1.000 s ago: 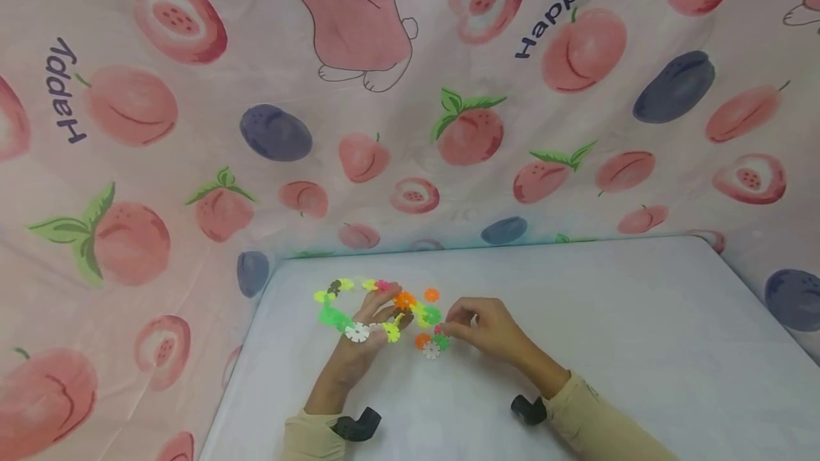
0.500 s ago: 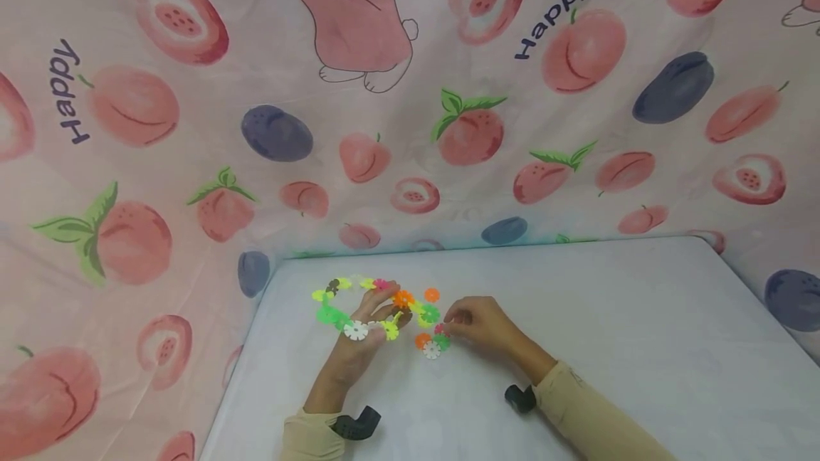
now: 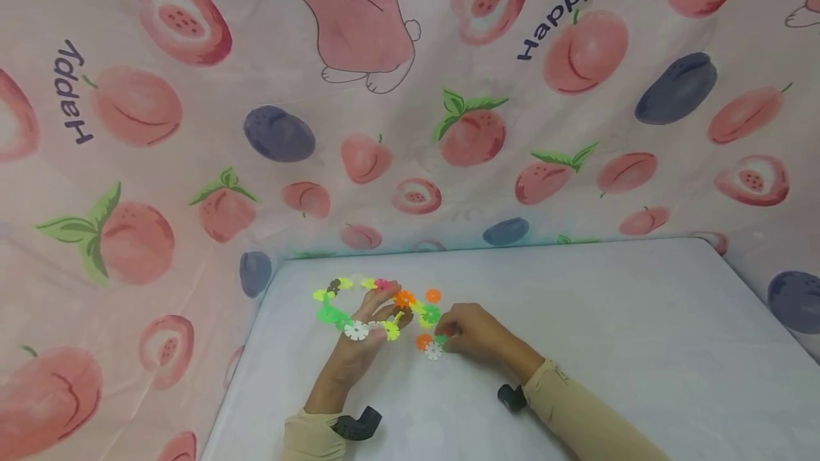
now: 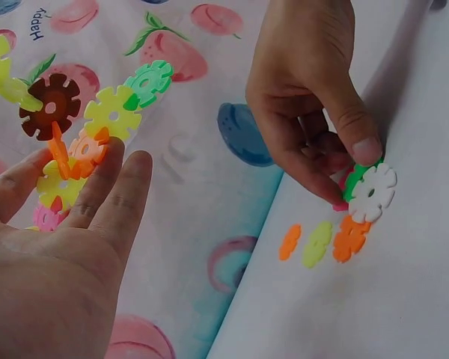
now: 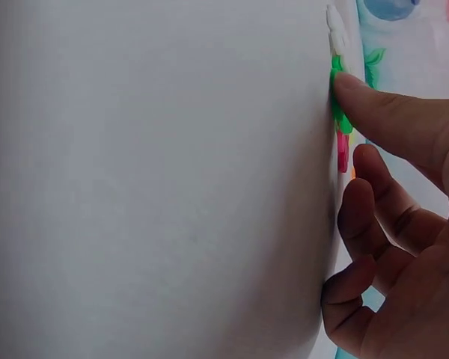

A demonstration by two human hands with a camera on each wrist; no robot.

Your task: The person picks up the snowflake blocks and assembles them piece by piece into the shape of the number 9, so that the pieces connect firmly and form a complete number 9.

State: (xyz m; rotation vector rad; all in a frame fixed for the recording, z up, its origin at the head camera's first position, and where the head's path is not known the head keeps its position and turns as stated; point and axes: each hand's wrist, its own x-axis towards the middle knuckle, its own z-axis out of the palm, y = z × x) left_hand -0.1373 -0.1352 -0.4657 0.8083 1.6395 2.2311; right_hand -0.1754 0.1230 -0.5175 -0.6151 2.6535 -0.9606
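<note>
My left hand holds a chain of notched plastic discs in yellow, brown, orange, green, white and pink, raised above the table. In the left wrist view, orange discs of this chain sit at its fingertips. My right hand is low at a small group of loose discs, its thumb on a green disc and its index fingertip close by. Partly covered by that hand is a pink disc. A white disc overlaps the green one, with an orange disc beside it.
A loose yellow disc and a smaller-looking orange disc lie farther along the white table. Behind the table hangs a fruit-print cloth. Black curved pieces stick out near both sleeves.
My right hand has moved slightly left and down, from the pink disc onto the green one, and now covers much of the pink. The left hand and chain stay nearly still.
</note>
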